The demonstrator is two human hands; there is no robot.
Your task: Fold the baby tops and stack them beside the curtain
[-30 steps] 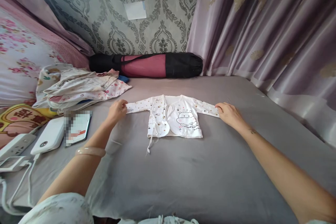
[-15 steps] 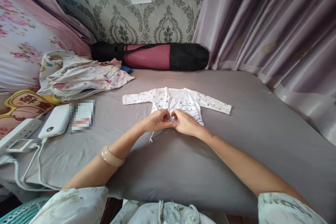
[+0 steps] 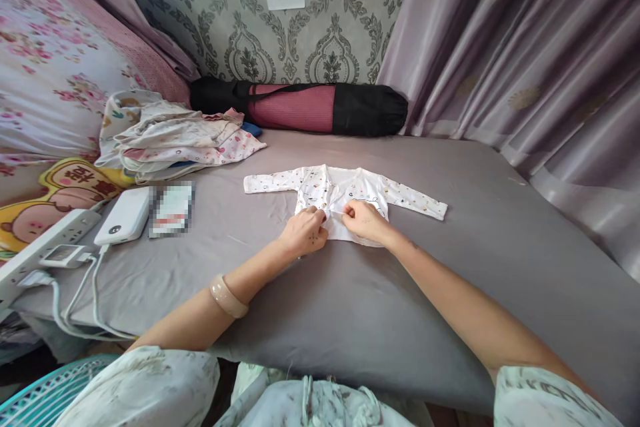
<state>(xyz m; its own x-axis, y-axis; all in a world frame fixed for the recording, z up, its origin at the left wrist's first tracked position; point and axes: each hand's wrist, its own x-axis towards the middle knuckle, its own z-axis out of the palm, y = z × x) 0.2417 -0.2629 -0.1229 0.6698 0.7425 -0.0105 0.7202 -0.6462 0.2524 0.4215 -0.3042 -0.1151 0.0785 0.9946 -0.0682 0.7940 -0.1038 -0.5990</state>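
A small white baby shirt (image 3: 367,181) lies face up on the grey bed sheet, its printed sleeves stretched out to both sides. Over the lower front, my left hand (image 3: 306,230) is closed with its fingertips pinching the fabric near the front opening. A short way to the right, my right hand (image 3: 366,219) pinches the other front edge, covering much of the animal drawing. Between the two hands a bit of the white front shows. The exact fold or tie under my fingertips is hidden.
A heap of folded clothes (image 3: 175,137) lies at the back left, before a black and pink rolled bag (image 3: 295,107) along the wall. At left are a white power bank (image 3: 125,215), a blurred phone (image 3: 171,209), a power strip (image 3: 55,240) and cables.
Both hands left the sleeve cuffs and came together at the shirt's lower front. Since then they have moved slightly apart, each pinching fabric. The view has shifted a little.
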